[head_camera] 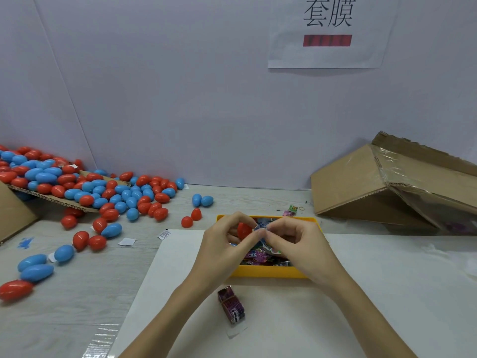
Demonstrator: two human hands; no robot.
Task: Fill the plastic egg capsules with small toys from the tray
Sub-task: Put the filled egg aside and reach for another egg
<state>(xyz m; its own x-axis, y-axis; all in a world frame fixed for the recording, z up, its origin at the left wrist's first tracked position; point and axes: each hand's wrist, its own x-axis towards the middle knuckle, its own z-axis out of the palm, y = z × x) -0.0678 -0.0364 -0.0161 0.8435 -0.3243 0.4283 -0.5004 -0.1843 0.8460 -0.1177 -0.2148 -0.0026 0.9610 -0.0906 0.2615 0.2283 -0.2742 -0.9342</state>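
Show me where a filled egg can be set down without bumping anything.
Bare patches: the white sheet right of the yellow tray, and the table between the loose eggs and the cardboard box. Crowded: the egg pile at left, and around the small purple box.

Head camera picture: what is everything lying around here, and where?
Eggs: many, red and blue, heaped far left and scattered across the table.
Red egg piece: one, in the left hand.
Tray: one, yellow, centre, holding small packets.
Packet: one, bluish, pinched by both hands.
Small box: one, purple, in front of the tray.
Cardboard box: one, brown, tipped over, far right.
Paper sign: one, white, on the wall.
Left hand: grip on the egg piece.
Right hand: over the tray.
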